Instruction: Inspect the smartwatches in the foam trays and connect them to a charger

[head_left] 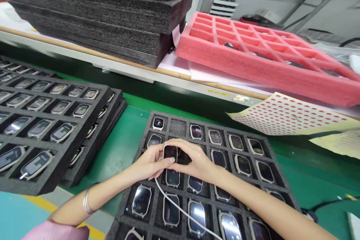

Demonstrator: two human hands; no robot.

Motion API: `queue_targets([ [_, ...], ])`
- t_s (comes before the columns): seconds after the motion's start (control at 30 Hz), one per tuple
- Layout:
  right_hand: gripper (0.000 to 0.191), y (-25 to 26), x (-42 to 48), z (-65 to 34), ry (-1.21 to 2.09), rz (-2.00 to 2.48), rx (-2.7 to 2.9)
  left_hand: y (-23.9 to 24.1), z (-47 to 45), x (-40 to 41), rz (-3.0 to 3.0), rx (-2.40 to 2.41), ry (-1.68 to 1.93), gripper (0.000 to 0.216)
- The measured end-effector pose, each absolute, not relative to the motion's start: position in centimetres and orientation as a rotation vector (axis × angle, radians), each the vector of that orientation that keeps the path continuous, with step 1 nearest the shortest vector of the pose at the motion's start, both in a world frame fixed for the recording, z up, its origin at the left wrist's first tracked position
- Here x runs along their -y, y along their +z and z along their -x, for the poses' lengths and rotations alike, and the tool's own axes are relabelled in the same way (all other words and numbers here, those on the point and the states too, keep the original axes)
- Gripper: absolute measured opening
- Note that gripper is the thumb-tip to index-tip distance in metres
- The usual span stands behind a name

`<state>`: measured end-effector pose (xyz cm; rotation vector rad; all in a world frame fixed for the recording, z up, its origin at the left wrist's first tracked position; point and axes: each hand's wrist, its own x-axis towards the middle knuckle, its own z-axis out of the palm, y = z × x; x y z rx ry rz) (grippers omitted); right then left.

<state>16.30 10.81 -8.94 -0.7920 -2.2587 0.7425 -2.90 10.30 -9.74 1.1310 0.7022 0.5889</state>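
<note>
Between both hands, above a black foam tray, is a smartwatch without a strap, its screen dark. My left hand grips its left side, with the thumb across the lower edge. Fingers of my right hand curve round its top and right side. A white cable runs from under my left hand down over the tray; its upper end is hidden behind the fingers. More strapless watches sit in the tray's compartments, among them a watch with a lit face at the top left corner.
Stacked foam trays of watches stand at left on the green table. Behind, a raised shelf carries thick black foam blocks and a pink foam tray. A dotted sticker sheet hangs over the shelf edge at right.
</note>
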Motion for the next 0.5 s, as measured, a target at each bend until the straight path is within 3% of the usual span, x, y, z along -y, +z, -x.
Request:
queue_targets([
  [0.5, 0.049, -8.78, -10.57, -16.51, 0.707, 0.793, 2.31, -10.24, 2.83, -10.23, -1.193, -0.688, 0.586, 0.036],
])
